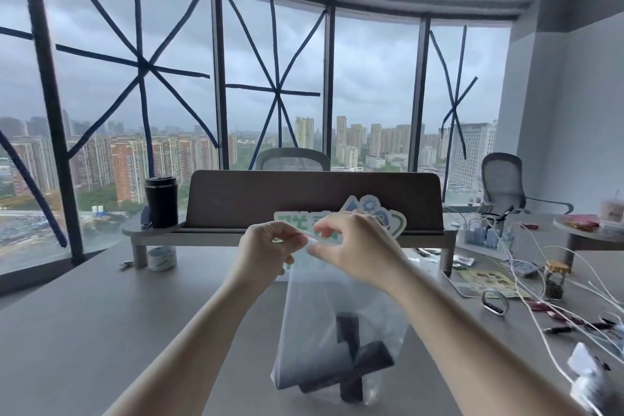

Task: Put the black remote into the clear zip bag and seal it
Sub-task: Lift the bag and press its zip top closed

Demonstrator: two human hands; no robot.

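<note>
Black remote already inside the clear zip bag, hanging low below my hands. Left hand & right hand each w/ grip pinched on the bag's top strip, side by side; seal runs left-right above the table.

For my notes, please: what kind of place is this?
Probably a high-rise office: a desk with a monitor riser, mesh chairs, and taped windows overlooking city towers.
</note>
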